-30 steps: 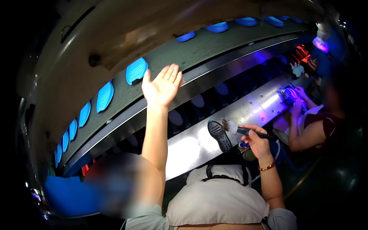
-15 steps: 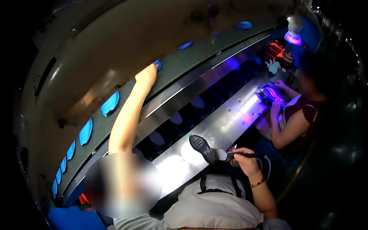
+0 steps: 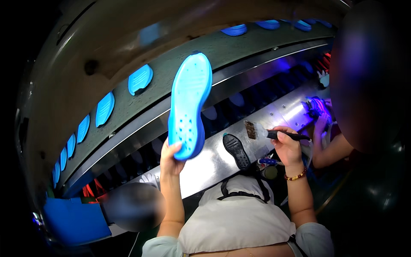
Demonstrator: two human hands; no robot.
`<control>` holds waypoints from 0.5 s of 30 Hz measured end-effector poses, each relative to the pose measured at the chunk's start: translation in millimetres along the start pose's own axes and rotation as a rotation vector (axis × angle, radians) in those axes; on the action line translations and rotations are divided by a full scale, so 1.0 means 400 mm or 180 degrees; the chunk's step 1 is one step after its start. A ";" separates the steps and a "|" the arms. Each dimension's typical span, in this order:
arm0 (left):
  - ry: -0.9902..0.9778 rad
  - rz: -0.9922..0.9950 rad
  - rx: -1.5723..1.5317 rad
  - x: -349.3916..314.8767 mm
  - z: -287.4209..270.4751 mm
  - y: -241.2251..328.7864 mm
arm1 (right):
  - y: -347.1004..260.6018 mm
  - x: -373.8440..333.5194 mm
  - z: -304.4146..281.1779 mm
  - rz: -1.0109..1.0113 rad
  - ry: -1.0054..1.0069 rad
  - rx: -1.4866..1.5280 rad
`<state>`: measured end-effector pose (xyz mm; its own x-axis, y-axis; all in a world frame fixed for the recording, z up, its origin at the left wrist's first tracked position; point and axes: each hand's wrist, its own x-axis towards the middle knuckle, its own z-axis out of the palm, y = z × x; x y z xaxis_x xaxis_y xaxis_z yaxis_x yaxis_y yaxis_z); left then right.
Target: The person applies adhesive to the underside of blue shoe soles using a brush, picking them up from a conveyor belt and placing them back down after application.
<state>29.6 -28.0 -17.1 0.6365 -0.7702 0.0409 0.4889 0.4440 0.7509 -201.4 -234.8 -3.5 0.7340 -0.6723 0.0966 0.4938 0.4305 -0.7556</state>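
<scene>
My left hand (image 3: 170,157) grips a bright blue shoe sole (image 3: 190,98) by its heel end, thumb on the face with the small holes. The sole stands nearly upright over the bench, toe end up. In my right hand (image 3: 287,149) is a brush with a black handle and brown bristles (image 3: 251,129), its head pointing left. A cord or hose runs off the handle's end. Below the brush, a black shoe sole (image 3: 236,150) lies on the shiny metal bench (image 3: 201,173); neither hand touches it.
Several more blue soles (image 3: 105,109) lie along the grey-green conveyor belt (image 3: 115,128) under a metal hood (image 3: 128,43). Dark shoes stand in a row below the belt. At the right, a co-worker's hands (image 3: 321,122) are at a purple-lit shoe (image 3: 316,106). A blue box (image 3: 75,218) stands lower left.
My left hand has come back from the belt with a blue sole. My right hand has lifted the brush off the black sole. The view has shifted.
</scene>
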 end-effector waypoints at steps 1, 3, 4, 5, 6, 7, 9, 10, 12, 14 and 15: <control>-0.0121 0.0102 0.0089 -0.029 -0.019 -0.025 | -0.009 -0.003 0.012 -0.0008 -0.0119 -0.0020; -0.0704 -0.0073 -0.0451 -0.069 0.017 -0.050 | 0.004 -0.004 0.021 0.0002 -0.0468 0.0090; -0.1131 -0.0444 -0.1088 -0.076 0.047 -0.061 | 0.019 0.003 0.033 0.0090 -0.0577 0.0149; -0.1354 -0.0819 -0.1189 -0.081 0.035 -0.084 | 0.028 0.010 0.060 0.0195 -0.0699 0.0213; -0.1586 -0.1179 -0.1332 -0.082 0.014 -0.119 | 0.034 0.018 0.077 0.0308 -0.0823 0.0236; -0.1753 -0.1104 -0.1490 -0.083 0.002 -0.155 | 0.061 0.031 0.066 0.0500 -0.0933 0.0189; -0.1075 -0.1491 -0.0637 -0.079 0.000 -0.178 | 0.098 0.055 0.066 0.0634 -0.0855 -0.0137; -0.1048 -0.1565 -0.0419 -0.074 0.026 -0.182 | 0.110 0.068 0.069 0.0720 -0.0768 -0.0378; -0.1053 -0.1322 -0.0897 -0.069 0.054 -0.201 | 0.128 0.096 0.079 0.0862 -0.0575 -0.0083; -0.0823 -0.1303 -0.1441 -0.070 0.110 -0.177 | 0.123 0.123 0.090 0.0775 -0.0389 -0.0239; -0.0656 -0.1361 -0.1486 -0.064 0.115 -0.177 | 0.123 0.139 0.090 0.0663 -0.0447 -0.0434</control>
<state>-48.9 -60.9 -40.9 0.2247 -0.9737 -0.0372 0.9095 0.1958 0.3667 -119.4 -229.5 -12.1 0.8751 -0.4839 0.0118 0.2653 0.4591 -0.8478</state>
